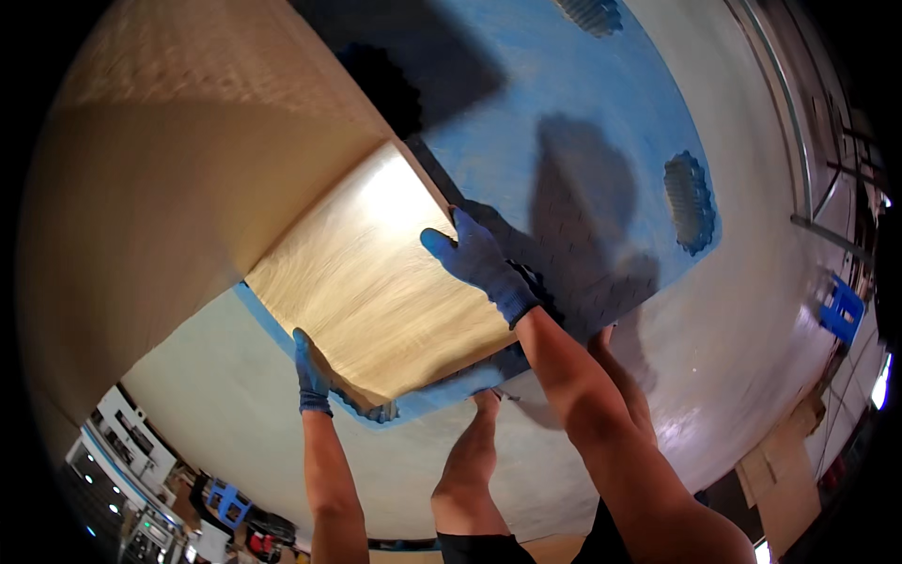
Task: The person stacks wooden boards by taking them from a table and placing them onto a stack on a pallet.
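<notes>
A large brown box-like object [376, 282], its near face pale and wood-grained, stands on a flat blue plastic platform [489, 122]. My left hand [311, 376], in a blue knitted glove, is closed round its lower left edge. My right hand [481, 263], gloved the same way, grips the right edge with the thumb laid on the pale face and the fingers over the side. The fingertips of both hands are partly hidden by the object. Scalloped openings show in the platform, and my arms' shadow falls across it.
Grey floor [752, 310] surrounds the platform. My bare legs [470, 461] stand at its near edge. Blue stools sit at the right [841, 310] and lower left [227, 503]. Metal rails [799, 122] run at the far right, and flattened cardboard [780, 479] lies at the lower right.
</notes>
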Available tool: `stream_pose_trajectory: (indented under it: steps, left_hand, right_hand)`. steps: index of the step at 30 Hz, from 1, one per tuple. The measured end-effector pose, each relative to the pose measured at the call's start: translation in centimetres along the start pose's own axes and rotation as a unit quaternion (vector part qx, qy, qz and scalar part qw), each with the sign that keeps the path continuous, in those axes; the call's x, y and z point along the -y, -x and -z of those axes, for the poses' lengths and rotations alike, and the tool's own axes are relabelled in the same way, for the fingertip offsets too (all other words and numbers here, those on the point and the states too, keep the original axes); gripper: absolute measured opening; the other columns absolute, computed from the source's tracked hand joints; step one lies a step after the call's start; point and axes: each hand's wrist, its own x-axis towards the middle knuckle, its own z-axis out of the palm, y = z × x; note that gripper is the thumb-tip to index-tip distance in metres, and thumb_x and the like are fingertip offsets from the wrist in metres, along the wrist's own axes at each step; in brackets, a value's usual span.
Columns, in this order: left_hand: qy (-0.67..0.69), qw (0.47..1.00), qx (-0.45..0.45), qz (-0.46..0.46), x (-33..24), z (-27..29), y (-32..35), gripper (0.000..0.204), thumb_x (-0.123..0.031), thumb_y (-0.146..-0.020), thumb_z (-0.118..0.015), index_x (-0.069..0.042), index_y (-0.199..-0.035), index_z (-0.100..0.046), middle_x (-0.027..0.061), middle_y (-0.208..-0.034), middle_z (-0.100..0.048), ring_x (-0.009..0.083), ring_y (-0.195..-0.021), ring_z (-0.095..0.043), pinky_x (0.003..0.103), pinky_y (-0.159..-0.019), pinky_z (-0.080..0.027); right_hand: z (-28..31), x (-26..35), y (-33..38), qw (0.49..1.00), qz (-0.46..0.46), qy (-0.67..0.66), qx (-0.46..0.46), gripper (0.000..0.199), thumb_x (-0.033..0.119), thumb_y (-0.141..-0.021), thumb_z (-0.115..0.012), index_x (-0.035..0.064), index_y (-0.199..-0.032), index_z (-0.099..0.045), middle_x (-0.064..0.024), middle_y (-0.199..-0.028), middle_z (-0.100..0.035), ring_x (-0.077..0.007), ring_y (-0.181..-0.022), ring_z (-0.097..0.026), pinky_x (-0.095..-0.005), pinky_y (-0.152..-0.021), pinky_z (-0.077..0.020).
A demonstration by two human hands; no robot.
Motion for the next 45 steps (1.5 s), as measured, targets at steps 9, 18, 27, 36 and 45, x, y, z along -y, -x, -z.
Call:
stream_pose_trajectory:
  steps: [9,18,27,36,45]
  left_hand:
    - [0.018,0.999,0.024,-0.023,0.2,-0.5,0.2,0.079,-0.055,-0.099,-0.041,0.003,-0.149,-0.021,0.0111,-0.155,-0.027,0.0226,-0.140,-0.029,0.035,-0.117,-0.021]
    - [-0.009,0.999,0.025,-0.021,0.2,-0.1,1.1,0.078,-0.056,-0.099,-0.041,0.002,-0.149,-0.024,0.0099,-0.155,-0.028,0.0217,-0.140,-0.030,0.035,-0.116,-0.023]
    - [0.021,0.999,0.019,-0.015,0.4,-0.4,0.5,0.076,-0.053,-0.099,-0.042,0.001,-0.149,-0.024,0.0098,-0.154,-0.030,0.0213,-0.138,-0.032,0.035,-0.116,-0.024]
    - [0.046,0.998,0.035,-0.015,-0.4,-1.6,0.6,0.077,-0.052,-0.099,-0.044,0.004,-0.148,-0.025,0.0116,-0.152,-0.032,0.0214,-0.138,-0.033,0.034,-0.116,-0.024]
    - [0.028,0.999,0.030,-0.032,1.0,0.1,-0.1,0.075,-0.053,-0.098,-0.045,0.003,-0.146,-0.029,0.0118,-0.151,-0.034,0.0216,-0.137,-0.034,0.035,-0.115,-0.026]
  right_hand:
    - [0.1,-0.3,0.0,0.997,0.047,0.035,-0.046,0.074,0.053,-0.086,-0.062,-0.0088,-0.126,-0.049,-0.0285,-0.117,-0.059,-0.0424,-0.109,-0.058,-0.0443,-0.091,-0.0479]
    - [0.6,0.3,0.3,0.999,0.030,0.012,-0.032,0.064,0.047,-0.087,-0.065,-0.0070,-0.118,-0.051,-0.0272,-0.115,-0.058,-0.0427,-0.107,-0.057,-0.0463,-0.088,-0.0476]
    - [-1.1,-1.5,0.3,0.993,0.072,0.049,-0.075,0.072,0.049,-0.086,-0.064,-0.0096,-0.124,-0.046,-0.0282,-0.117,-0.056,-0.0418,-0.108,-0.056,-0.0482,-0.092,-0.0466]
    - [-0.1,-1.2,0.5,0.998,0.036,0.041,-0.014,0.079,0.053,-0.089,-0.060,-0.0124,-0.130,-0.042,-0.0319,-0.125,-0.052,-0.0438,-0.116,-0.053,-0.0466,-0.097,-0.0453]
    - [0.2,-0.8,0.4,0.997,0.022,0.070,-0.002,0.083,0.056,-0.089,-0.058,-0.0126,-0.132,-0.040,-0.0319,-0.126,-0.053,-0.0423,-0.118,-0.054,-0.0453,-0.099,-0.0452]
